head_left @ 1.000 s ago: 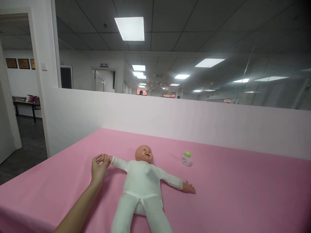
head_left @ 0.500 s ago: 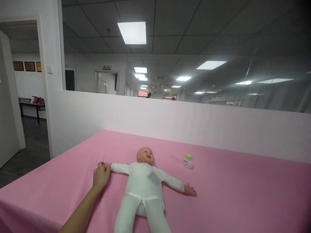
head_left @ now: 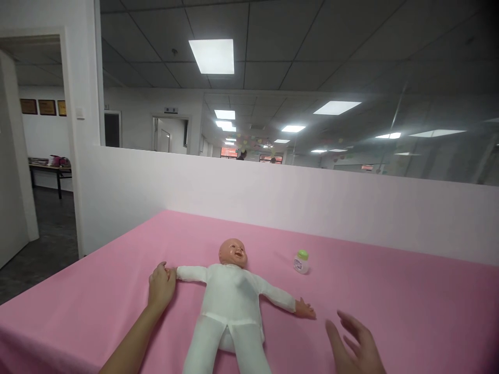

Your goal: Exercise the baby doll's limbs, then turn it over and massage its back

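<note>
A baby doll in white clothes lies on its back on the pink-covered table, its arms stretched out to both sides. My left hand is closed around the doll's hand at the left, which is mostly hidden by my fingers. On the other side, my right hand is in the lower right, thumb and fingers apart and holding nothing. It is just right of the doll's other hand, not touching it. The doll's feet lie outside the picture.
A small clear jar with a green lid stands on the pink cover, beyond the doll's arm on the right. A low white wall topped with glass borders the table's far side. An open doorway is at the left.
My right hand has come into view at the lower right, with its fingers apart. My left hand remains on the doll's hand, and the doll lies as before.
</note>
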`<state>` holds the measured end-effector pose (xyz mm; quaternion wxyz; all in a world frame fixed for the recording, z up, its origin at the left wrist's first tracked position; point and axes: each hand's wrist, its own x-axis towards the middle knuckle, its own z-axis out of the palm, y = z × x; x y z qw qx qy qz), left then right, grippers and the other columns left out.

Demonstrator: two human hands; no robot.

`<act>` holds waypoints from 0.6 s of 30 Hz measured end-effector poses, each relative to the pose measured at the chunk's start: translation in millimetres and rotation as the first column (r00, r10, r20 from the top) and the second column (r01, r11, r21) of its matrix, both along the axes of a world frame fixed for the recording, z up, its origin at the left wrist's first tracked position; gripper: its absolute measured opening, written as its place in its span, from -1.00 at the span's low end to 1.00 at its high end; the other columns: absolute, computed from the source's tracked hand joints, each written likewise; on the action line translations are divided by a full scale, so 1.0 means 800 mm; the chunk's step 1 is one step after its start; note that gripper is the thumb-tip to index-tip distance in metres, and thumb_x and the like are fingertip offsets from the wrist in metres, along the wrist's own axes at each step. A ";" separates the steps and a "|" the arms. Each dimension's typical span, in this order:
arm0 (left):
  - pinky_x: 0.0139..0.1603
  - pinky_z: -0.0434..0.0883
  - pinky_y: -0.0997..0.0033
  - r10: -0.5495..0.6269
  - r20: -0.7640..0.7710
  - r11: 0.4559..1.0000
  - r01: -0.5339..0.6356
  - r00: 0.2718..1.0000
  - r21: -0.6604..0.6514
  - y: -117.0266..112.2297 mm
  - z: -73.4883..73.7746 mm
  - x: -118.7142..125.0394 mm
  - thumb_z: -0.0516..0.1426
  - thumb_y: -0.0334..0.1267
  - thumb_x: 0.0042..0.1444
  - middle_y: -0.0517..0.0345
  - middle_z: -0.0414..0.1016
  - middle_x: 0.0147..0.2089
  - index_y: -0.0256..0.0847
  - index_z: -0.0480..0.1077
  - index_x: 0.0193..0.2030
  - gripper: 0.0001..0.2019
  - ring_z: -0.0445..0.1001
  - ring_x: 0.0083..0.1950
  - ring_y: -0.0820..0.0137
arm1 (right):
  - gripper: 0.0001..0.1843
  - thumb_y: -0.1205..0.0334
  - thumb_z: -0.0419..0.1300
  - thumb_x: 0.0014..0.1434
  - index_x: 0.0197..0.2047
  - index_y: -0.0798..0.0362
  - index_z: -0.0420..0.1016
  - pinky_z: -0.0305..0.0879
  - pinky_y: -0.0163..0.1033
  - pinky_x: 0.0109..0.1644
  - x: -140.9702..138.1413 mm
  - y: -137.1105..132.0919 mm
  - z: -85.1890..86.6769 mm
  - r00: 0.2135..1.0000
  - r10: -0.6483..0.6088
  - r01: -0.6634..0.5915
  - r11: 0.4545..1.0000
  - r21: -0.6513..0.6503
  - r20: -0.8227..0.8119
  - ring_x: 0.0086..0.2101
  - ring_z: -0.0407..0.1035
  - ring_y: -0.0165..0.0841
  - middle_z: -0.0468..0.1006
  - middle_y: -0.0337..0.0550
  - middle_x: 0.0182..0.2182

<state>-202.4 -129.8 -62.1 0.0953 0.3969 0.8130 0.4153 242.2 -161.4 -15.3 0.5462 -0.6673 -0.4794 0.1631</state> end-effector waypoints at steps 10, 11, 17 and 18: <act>0.43 0.19 0.20 0.023 0.056 1.000 -0.023 0.998 0.000 -0.002 0.004 0.003 -0.20 -0.14 0.30 0.02 0.16 0.27 -0.38 0.10 0.37 -0.44 0.16 0.31 0.27 | -0.09 -0.51 -0.15 -0.10 0.11 -0.03 0.28 0.02 0.02 0.45 0.012 0.135 -0.051 0.932 0.301 -0.265 0.946 -0.184 0.204 0.17 0.15 -0.32 0.28 -0.23 0.19; 0.43 0.20 0.20 0.020 0.057 1.000 -0.020 0.998 0.000 -0.002 0.004 0.003 -0.20 -0.14 0.31 0.03 0.17 0.27 -0.36 0.10 0.37 -0.44 0.15 0.31 0.27 | -0.08 -0.50 -0.14 -0.11 0.12 -0.03 0.28 0.01 0.02 0.46 0.014 0.135 -0.054 0.931 0.304 -0.267 0.944 -0.192 0.201 0.17 0.15 -0.31 0.27 -0.23 0.19; 0.41 0.19 0.19 0.030 0.068 0.999 -0.031 0.997 0.012 -0.003 0.004 0.006 -0.17 -0.14 0.31 0.01 0.17 0.24 -0.37 0.11 0.35 -0.46 0.14 0.29 0.26 | -0.01 -0.49 -0.16 -0.17 0.13 0.06 0.25 -0.03 0.01 0.50 0.016 0.143 -0.059 0.940 0.282 -0.236 0.944 -0.229 0.193 0.21 0.13 -0.27 0.26 -0.15 0.20; 0.41 0.19 0.19 0.033 0.070 0.999 -0.034 0.997 0.015 -0.003 0.005 0.006 -0.17 -0.14 0.30 0.00 0.17 0.24 -0.37 0.12 0.34 -0.46 0.14 0.29 0.26 | -0.01 -0.49 -0.17 -0.17 0.13 0.06 0.25 -0.01 0.01 0.49 0.015 0.142 -0.058 0.943 0.267 -0.219 0.948 -0.231 0.200 0.19 0.15 -0.27 0.27 -0.14 0.19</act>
